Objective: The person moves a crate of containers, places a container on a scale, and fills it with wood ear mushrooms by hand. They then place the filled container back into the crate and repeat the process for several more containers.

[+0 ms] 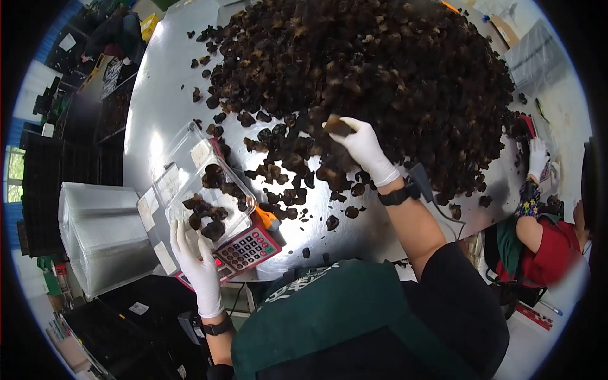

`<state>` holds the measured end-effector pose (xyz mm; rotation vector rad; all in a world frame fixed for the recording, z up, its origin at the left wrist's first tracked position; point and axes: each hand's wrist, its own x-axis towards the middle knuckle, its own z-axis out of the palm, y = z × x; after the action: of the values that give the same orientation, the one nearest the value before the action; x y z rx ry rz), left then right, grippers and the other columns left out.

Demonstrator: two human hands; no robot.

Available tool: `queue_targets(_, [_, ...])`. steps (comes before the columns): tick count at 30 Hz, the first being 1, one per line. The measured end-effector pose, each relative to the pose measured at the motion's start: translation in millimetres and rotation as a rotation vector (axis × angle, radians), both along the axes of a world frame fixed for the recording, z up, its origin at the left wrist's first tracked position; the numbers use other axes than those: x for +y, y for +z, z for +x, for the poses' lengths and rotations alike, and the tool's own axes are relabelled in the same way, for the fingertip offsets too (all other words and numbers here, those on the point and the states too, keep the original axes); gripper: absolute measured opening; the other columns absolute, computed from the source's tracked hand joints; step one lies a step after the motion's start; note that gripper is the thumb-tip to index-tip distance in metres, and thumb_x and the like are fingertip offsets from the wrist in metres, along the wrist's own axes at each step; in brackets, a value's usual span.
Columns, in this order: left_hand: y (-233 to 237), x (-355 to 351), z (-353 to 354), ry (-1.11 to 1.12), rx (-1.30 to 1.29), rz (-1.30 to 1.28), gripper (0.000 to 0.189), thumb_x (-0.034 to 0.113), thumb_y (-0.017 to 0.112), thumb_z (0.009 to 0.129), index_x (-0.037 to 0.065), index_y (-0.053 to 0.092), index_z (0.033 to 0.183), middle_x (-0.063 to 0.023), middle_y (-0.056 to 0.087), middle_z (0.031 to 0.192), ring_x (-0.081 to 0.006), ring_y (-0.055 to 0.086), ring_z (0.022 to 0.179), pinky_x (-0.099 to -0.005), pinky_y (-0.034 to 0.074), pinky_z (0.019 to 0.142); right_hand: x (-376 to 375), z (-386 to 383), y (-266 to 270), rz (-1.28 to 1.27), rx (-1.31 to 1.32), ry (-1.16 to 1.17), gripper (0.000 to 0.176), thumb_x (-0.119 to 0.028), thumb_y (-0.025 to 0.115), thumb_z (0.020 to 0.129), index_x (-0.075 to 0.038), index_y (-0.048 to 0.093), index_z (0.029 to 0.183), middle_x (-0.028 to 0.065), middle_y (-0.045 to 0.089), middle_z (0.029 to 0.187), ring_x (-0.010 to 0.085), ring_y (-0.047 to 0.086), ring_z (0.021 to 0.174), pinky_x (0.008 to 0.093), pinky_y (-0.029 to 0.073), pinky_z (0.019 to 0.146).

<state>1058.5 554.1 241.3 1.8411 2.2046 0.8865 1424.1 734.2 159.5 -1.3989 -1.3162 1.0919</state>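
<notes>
A large heap of dark brown, fungus-like pieces [380, 76] covers the metal table [158, 88]. My right hand [367, 149], in a white glove, pinches one brown piece [339, 125] at the heap's near edge. On the left, my left hand [197, 266], also gloved, rests at the near side of a clear plastic container [237, 221], its fingers apart. Several dark pieces [212, 212] lie in that container. Under it is a red scale [250, 250] with a keypad, and an orange-handled tool [267, 218] lies beside it.
Stacked clear containers [101, 234] stand at the table's left edge. Loose pieces lie between heap and scale. At the right, a co-worker in red [551, 250] has a gloved hand [538, 158] by another red device. Black crates [69, 164] are beyond the left edge.
</notes>
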Motion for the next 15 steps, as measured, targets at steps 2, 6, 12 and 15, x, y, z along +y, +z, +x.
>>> queue_targets(2, [2, 1, 2, 0.000, 0.001, -0.004, 0.052, -0.002, 0.055, 0.092, 0.000, 0.044, 0.143, -0.0213, 0.040, 0.150, -0.0374, 0.040, 0.139, -0.0438, 0.033, 0.115, -1, 0, 18, -0.380, 0.507, 0.042, 0.025, -0.015, 0.068, 0.092, 0.000, 0.069, 0.112, 0.0048, 0.071, 0.101, 0.0165, 0.069, 0.093, 0.0318, 0.056, 0.082])
queue_targets(6, [0, 1, -1, -0.014, 0.060, 0.008, 0.056, -0.003, 0.057, 0.090, 0.001, 0.044, 0.144, -0.0212, 0.041, 0.149, -0.0379, 0.040, 0.139, -0.0442, 0.034, 0.114, 4, -3, 11, -0.588, 1.074, 0.273, 0.033, -0.018, 0.056, 0.099, 0.003, 0.063, 0.124, 0.0129, 0.072, 0.112, 0.0191, 0.070, 0.097, 0.0314, 0.057, 0.086])
queue_targets(12, [4, 1, 2, 0.003, 0.054, 0.014, 0.056, -0.002, 0.060, 0.088, 0.002, 0.047, 0.143, -0.0210, 0.044, 0.147, -0.0371, 0.043, 0.137, -0.0437, 0.035, 0.114, 6, -35, 34, -0.683, 1.334, 0.406, 0.035, -0.021, 0.053, 0.100, 0.004, 0.060, 0.125, 0.0176, 0.069, 0.117, 0.0248, 0.070, 0.102, 0.0369, 0.058, 0.092])
queue_targets(15, [4, 2, 0, 0.014, 0.081, 0.023, 0.056, 0.000, 0.063, 0.087, 0.002, 0.049, 0.141, -0.0213, 0.047, 0.144, -0.0377, 0.045, 0.134, -0.0435, 0.037, 0.112, 11, -54, 48, -0.678, 1.208, 0.464, 0.034, -0.021, 0.055, 0.099, 0.003, 0.061, 0.122, 0.0177, 0.069, 0.116, 0.0237, 0.070, 0.100, 0.0359, 0.058, 0.092])
